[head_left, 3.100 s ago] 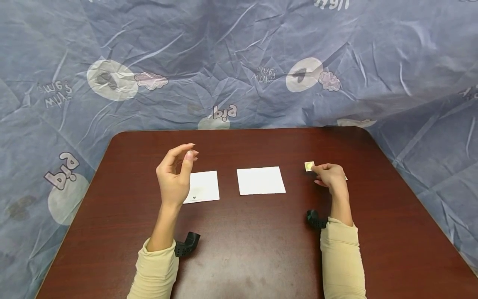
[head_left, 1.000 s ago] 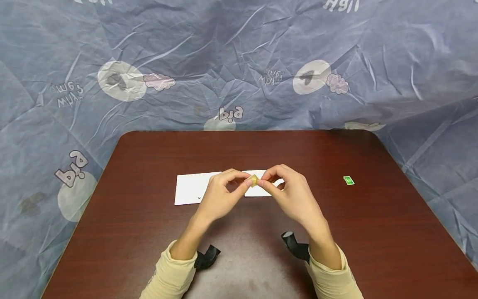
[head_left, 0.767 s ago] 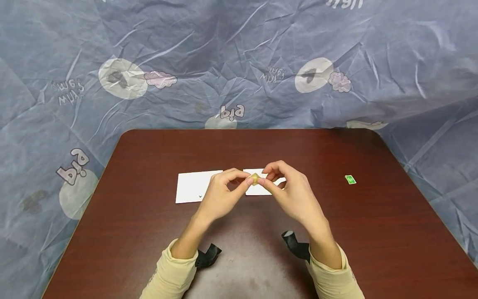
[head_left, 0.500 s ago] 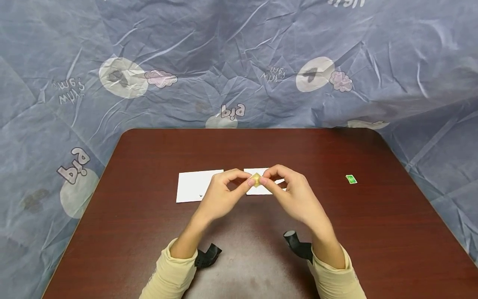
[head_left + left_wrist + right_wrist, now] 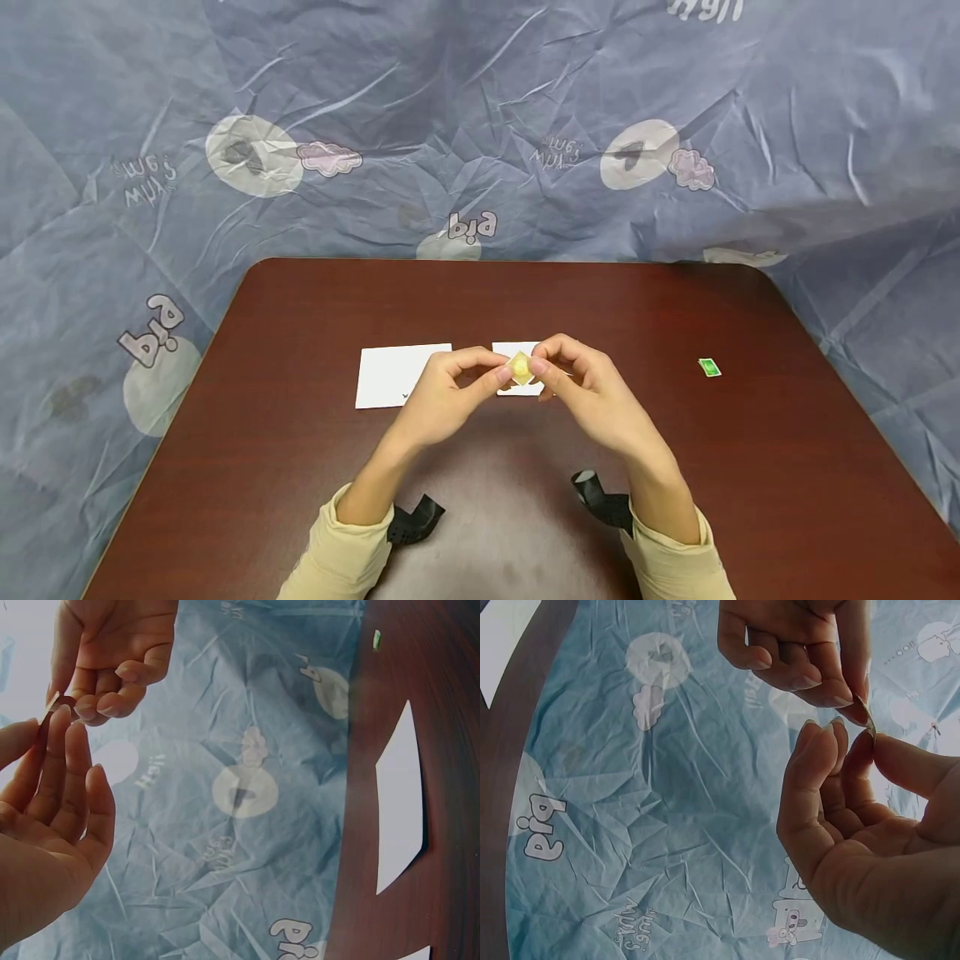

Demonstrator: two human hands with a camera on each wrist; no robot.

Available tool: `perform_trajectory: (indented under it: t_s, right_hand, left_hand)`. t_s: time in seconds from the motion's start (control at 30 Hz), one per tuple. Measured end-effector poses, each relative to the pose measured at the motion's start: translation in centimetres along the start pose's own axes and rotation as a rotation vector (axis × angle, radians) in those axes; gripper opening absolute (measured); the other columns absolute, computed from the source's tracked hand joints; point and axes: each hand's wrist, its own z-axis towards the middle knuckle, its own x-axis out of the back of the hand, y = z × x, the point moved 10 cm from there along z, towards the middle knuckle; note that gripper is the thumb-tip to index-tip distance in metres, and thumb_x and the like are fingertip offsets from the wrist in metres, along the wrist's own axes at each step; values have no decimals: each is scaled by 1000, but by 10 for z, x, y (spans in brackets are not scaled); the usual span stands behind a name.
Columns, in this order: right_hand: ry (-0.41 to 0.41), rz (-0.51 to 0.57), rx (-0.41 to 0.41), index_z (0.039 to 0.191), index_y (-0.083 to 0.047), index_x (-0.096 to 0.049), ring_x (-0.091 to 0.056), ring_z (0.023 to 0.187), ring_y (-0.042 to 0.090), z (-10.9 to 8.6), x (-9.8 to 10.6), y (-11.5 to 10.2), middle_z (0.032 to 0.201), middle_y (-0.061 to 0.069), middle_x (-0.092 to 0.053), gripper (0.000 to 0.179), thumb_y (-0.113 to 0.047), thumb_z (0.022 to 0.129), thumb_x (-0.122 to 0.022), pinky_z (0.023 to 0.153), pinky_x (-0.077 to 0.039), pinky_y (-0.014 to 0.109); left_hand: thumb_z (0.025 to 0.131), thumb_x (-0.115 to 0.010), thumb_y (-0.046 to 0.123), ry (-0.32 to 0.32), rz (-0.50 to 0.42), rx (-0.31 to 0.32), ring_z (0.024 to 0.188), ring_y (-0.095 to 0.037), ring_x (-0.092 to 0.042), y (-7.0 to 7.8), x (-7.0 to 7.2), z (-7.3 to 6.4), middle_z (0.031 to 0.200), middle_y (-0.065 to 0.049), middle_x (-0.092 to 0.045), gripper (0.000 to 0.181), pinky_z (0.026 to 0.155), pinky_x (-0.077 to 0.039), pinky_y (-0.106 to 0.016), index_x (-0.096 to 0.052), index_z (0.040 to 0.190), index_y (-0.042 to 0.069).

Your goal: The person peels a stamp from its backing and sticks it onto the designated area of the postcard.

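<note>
Reddish-brown wood grain is shown across the table (image 5: 780, 500), whose near edge is cut off at the bottom of the head view. Closest to that side, two cream sleeves (image 5: 333, 537) are seen, each with a black wrist mount (image 5: 416, 521) fixed at its inner side. Farther in, a left white card (image 5: 393, 373) is laid flat towards the left of the middle, with a tiny dark mark near its near edge; its near right corner is covered by the left hand (image 5: 442, 400). Beside it, a gap apart, a right white card (image 5: 507, 348) is partly blocked from view by the right hand (image 5: 600, 400) and by what is held. Well away from both, a small green piece with a pale border (image 5: 709, 367) is left lying towards the right edge. Beyond the far edge, a wrinkled blue-grey cloth (image 5: 450, 92) is hung, printed with pale ovals, pink clouds and inverted lettering.

A small yellow square (image 5: 521, 367) is held up above the table, clear of its surface, with one corner pointed upward in the head view. Its left corner is pinched between the left thumb and forefinger, its right corner between the right thumb and forefinger. The remaining fingers are loosely bent, as shown from both wrists, where the square is seen nearly edge-on.
</note>
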Motion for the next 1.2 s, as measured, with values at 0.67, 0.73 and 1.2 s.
perform_trajectory:
  t_s: [0.67, 0.73, 1.2]
  right_hand:
    - [272, -287, 364, 100, -3, -64, -57, 91, 20, -4, 1, -32, 99, 7, -61, 25, 0, 78, -77, 72, -49, 26]
    - [306, -362, 536, 102, -1, -67, -55, 98, 27, -10, -5, -47, 107, 13, -60, 26, -5, 79, -78, 77, -47, 29]
    - [383, -550, 893, 88, -4, -74, -63, 80, 28, -24, -22, -68, 88, 8, -69, 15, -11, 93, -63, 74, -50, 34]
  left_hand:
    - [89, -65, 2, 203, 42, -69, 70, -24, -61, 7, 22, 2, 87, -9, -70, 13, 59, -44, -26, -71, 100, -3]
    - [89, -64, 0, 218, 35, -73, 70, -23, -61, 7, 25, 1, 87, -10, -70, 15, 59, -43, -25, -71, 102, -3]
    - [90, -61, 0, 231, -58, -45, 62, -14, -54, 8, 29, 1, 74, -9, -64, 25, 56, -41, -24, -63, 115, -3]
